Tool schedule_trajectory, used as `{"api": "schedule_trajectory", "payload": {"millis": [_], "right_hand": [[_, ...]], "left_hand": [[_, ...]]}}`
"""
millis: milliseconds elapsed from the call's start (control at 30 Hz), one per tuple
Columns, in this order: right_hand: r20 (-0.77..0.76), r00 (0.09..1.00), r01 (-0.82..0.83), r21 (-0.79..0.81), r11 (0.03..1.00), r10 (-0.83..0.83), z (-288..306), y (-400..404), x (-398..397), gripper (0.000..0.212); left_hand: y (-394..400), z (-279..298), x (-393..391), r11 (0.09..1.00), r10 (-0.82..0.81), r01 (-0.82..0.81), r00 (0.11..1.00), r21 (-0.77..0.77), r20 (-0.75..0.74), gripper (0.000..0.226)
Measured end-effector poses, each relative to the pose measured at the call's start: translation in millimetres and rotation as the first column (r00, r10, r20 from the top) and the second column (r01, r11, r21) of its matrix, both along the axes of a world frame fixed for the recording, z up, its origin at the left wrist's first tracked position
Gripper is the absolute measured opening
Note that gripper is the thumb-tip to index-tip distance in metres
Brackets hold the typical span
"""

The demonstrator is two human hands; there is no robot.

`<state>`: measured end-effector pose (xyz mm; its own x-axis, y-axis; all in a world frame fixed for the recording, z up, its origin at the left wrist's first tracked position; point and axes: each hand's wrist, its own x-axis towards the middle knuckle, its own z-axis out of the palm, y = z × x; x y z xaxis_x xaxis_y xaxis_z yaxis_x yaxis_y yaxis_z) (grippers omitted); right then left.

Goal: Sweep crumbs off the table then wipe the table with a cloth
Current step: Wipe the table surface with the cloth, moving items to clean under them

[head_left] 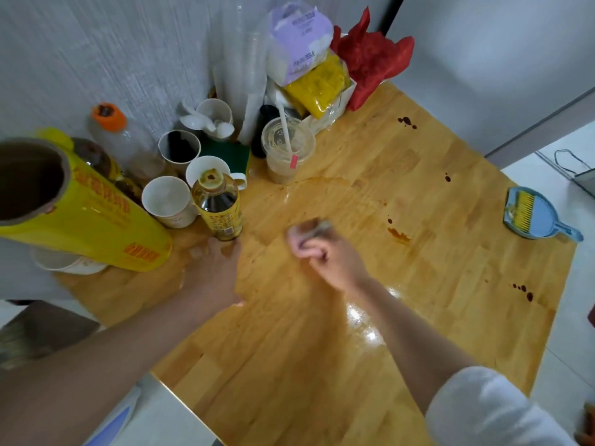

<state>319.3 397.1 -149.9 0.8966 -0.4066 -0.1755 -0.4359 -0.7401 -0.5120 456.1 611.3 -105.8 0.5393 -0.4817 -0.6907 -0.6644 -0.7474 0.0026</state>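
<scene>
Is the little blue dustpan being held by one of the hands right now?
No, the blue dustpan lies alone near the table's far right edge, while the right hand grips a cloth.

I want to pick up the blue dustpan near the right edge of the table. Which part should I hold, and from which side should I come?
Take the blue dustpan by its short handle, which sticks out toward the right table edge. Probably come from that right side with a pinch around the handle, since the pan lies flat and the small yellow brush rests inside it.
</scene>
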Motion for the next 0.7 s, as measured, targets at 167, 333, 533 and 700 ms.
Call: {"api": "schedule_trajectory", "payload": {"millis": [167,333,533,700], "right_hand": [[0.164,0.694,0.683,0.156,0.714,-0.701,13.5,10.1,71.8,0.030],[0.014,0.992,-0.124,0.014,0.992,0.124,0.0,49.0,77.1,0.025],[0.016,0.971,0.240,-0.018,0.971,-0.240,-6.1,18.1,96.7,0.032],[-0.036,0.999,-0.022,0.039,0.999,0.023,1.2,-1.9,42.9,0.024]], "left_hand": [[2.6,1.0,-0.5,0.998,0.029,-0.030,0.999,-0.048,-0.014,0.126],[2.7,-0.7,-2.2,0.997,0.027,-0.026,1.000,-0.077,0.016,0.123],[5.5,-3.8,-3.0,0.997,0.018,-0.015,0.999,-0.075,0.041,0.125],[-5.9,17.5,-19.4,0.998,0.012,-0.011,1.000,-0.067,0.017,0.088]]}}
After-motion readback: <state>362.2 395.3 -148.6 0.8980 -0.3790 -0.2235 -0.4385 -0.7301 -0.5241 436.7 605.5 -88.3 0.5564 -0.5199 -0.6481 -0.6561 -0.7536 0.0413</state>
